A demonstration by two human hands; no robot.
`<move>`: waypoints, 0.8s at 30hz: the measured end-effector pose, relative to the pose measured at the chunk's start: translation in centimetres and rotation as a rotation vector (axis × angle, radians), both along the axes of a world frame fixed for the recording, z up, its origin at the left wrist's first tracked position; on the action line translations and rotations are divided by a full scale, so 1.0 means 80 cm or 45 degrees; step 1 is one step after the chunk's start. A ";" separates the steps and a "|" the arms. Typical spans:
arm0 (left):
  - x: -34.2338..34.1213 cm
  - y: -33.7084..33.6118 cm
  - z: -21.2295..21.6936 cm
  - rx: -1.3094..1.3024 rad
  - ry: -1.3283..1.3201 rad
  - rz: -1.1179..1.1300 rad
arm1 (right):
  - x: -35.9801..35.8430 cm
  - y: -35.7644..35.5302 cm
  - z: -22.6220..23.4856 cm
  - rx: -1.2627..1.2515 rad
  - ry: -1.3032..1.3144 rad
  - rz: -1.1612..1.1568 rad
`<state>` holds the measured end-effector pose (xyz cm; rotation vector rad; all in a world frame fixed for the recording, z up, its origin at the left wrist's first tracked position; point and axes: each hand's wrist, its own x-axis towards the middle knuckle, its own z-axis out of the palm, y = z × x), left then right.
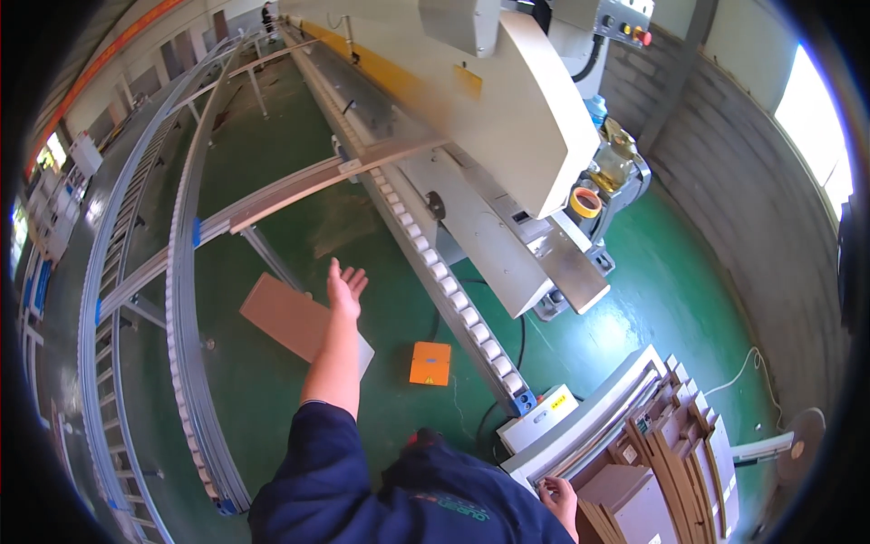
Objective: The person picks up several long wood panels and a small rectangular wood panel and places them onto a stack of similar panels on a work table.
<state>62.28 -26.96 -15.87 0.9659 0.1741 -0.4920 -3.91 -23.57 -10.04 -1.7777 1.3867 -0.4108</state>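
Note:
My left hand reaches out over the green floor, open, its fingers spread and holding nothing. Beyond it, a long narrow brown board lies across a metal crossbar and the roller rail, its far end against the big cream machine. Below my left forearm, a brown panel is on the floor. At the lower right my right hand is beside a stack of brown and white panels, by a pale frame. Its fingers are curled; what they hold, if anything, is hidden.
Two long roller conveyors run along the left. An orange box sits on the floor near the roller rail's end, close to a white box. A control panel with buttons is at the top. A person stands far off.

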 end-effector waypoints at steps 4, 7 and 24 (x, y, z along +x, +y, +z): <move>0.044 -0.029 0.030 -0.185 0.030 0.094 | -0.005 0.012 0.007 0.029 0.005 -0.051; 0.066 -0.044 0.044 -0.345 0.055 0.164 | 0.000 0.023 0.017 0.080 0.066 -0.140; 0.254 -0.070 0.052 -0.127 -0.138 0.117 | -0.014 0.038 0.046 0.213 0.345 -0.044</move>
